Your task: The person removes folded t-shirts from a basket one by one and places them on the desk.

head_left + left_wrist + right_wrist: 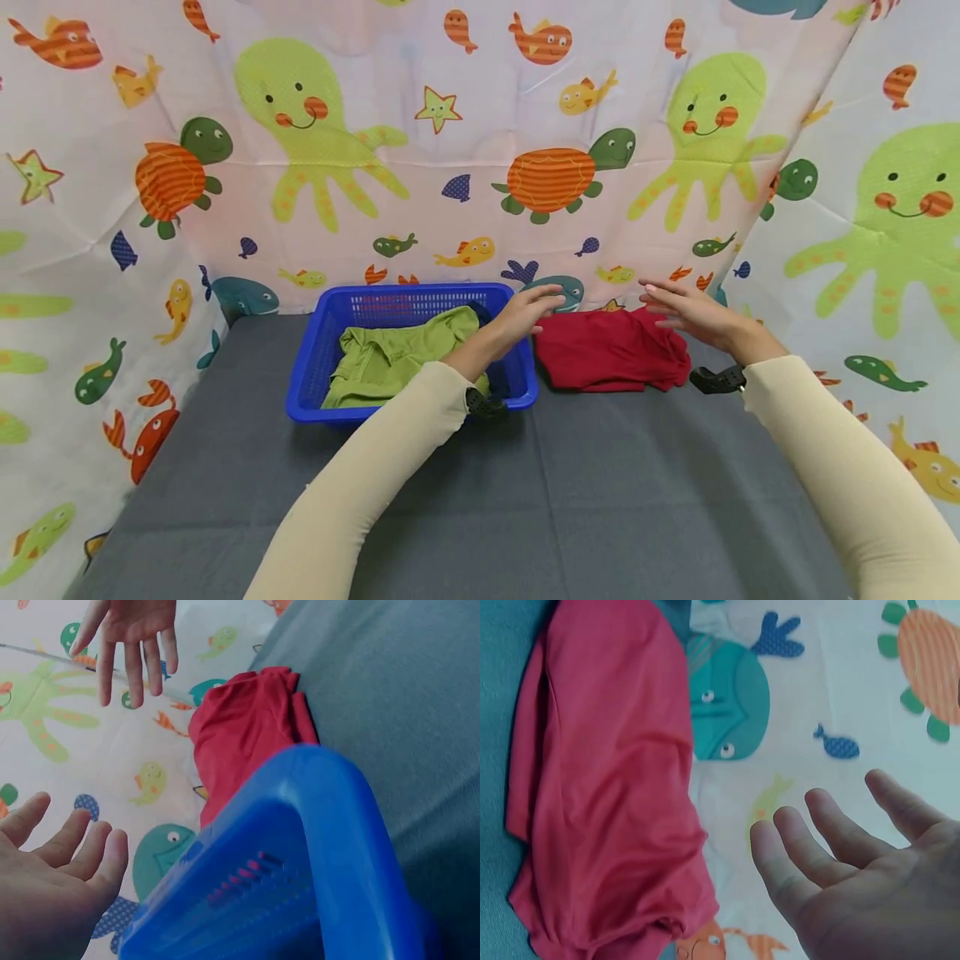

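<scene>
A folded red cloth (611,350) lies on the grey table to the right of a blue plastic basket (300,379). My left hand (519,318) hovers over the basket's right side, its fingers extended toward the cloth and nothing in them. Above the cloth's right end is my right hand (693,312), also holding nothing, its fingers slightly bent. The palms face each other across the cloth, as the left wrist view shows. In the right wrist view the red cloth (619,772) looks loosely folded, with a bunched end. Inside the basket lies a green garment (397,354).
Dark fabric (480,313) shows at the basket's back right corner. A white curtain (457,208) printed with sea animals hangs behind the table and along both sides. The grey tabletop (570,500) extends toward me in front of the basket and cloth.
</scene>
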Action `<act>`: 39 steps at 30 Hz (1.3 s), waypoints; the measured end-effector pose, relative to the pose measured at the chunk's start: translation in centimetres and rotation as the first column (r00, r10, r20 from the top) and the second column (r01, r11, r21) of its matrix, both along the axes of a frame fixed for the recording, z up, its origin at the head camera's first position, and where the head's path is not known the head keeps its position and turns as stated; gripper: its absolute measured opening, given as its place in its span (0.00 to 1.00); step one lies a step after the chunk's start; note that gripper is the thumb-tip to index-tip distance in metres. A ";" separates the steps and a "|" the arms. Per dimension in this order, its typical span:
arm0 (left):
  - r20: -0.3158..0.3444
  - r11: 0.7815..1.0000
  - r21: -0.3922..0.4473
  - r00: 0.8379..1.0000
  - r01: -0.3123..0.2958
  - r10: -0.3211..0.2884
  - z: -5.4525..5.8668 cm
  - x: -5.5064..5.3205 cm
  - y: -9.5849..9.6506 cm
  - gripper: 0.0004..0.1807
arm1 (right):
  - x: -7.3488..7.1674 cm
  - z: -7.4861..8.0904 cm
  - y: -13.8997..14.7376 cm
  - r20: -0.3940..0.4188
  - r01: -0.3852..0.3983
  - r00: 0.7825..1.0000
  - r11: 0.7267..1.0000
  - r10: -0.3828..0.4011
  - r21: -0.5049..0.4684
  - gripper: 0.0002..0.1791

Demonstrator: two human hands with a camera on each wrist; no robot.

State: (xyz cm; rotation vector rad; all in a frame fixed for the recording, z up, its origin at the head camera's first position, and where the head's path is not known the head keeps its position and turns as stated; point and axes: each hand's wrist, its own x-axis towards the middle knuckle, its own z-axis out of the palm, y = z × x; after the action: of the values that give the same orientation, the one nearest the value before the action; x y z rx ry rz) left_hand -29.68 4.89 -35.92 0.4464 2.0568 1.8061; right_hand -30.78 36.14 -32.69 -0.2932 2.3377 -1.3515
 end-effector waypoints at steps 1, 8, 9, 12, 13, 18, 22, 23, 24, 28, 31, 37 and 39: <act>-0.004 1.000 -0.004 1.000 -0.001 0.001 0.1 0.2 -0.4 0.28 | 0.3 -0.1 -0.2 -0.006 0.001 1.000 1.000 -0.001 -0.001 0.40; -0.036 0.998 -0.058 0.999 -0.040 0.038 0.6 1.4 -2.4 0.27 | 2.1 -0.1 -2.0 -0.044 -0.011 0.999 1.000 0.010 -0.021 0.38; -0.038 0.997 -0.064 0.998 -0.042 0.039 0.7 1.6 -2.7 0.26 | 2.3 -0.2 -2.3 -0.051 -0.016 0.999 1.000 0.015 -0.019 0.38; -0.045 0.996 -0.076 0.998 -0.046 0.043 1.1 2.1 -3.5 0.26 | 2.7 -0.2 -3.2 -0.066 -0.028 0.997 1.000 0.027 -0.006 0.37; -0.046 0.996 -0.080 0.998 -0.046 0.043 1.2 2.2 -3.7 0.25 | 2.9 -0.2 -3.5 -0.068 -0.030 0.997 1.000 0.030 -0.006 0.37; -0.054 0.996 -0.087 0.998 -0.036 0.031 1.3 3.1 -5.4 0.24 | 3.7 -0.3 -4.9 -0.091 -0.062 0.994 0.998 0.059 -0.022 0.35; -0.078 0.995 -0.092 0.997 -0.029 0.022 1.1 3.9 -6.9 0.24 | 4.3 -0.5 -5.8 -0.128 -0.100 0.987 0.994 0.094 -0.041 0.33; -0.086 0.995 -0.093 0.996 -0.030 0.022 1.0 4.1 -7.4 0.24 | 4.4 -0.6 -6.1 -0.138 -0.110 0.985 0.993 0.103 -0.041 0.33; -0.088 0.995 -0.093 0.996 -0.030 0.022 1.0 4.3 -7.8 0.24 | 4.5 -0.6 -6.4 -0.146 -0.118 0.983 0.992 0.111 -0.039 0.33; -0.084 0.996 -0.087 0.996 -0.027 0.019 0.8 4.8 -9.5 0.24 | 4.7 -0.7 -7.4 -0.159 -0.151 0.976 0.988 0.145 -0.025 0.32; -0.086 0.996 -0.083 0.996 -0.027 0.020 0.7 5.1 -10.9 0.24 | 5.0 -0.7 -8.2 -0.154 -0.170 0.975 0.985 0.163 -0.031 0.32; -0.087 0.992 -0.113 0.995 -0.063 0.054 0.9 5.6 -14.0 0.24 | 5.3 -0.9 -9.9 -0.131 -0.196 0.973 0.980 0.190 -0.034 0.32; -0.078 0.989 -0.123 0.994 -0.082 0.073 1.0 5.7 -15.1 0.25 | 5.3 -1.0 -10.5 -0.133 -0.211 0.970 0.977 0.204 -0.039 0.32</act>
State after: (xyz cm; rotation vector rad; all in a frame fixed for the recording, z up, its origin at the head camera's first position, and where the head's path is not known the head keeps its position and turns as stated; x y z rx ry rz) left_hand -23.99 -10.23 -34.90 0.4079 2.2517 1.7136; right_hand -25.48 25.66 -33.66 -0.6404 2.3003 -1.3283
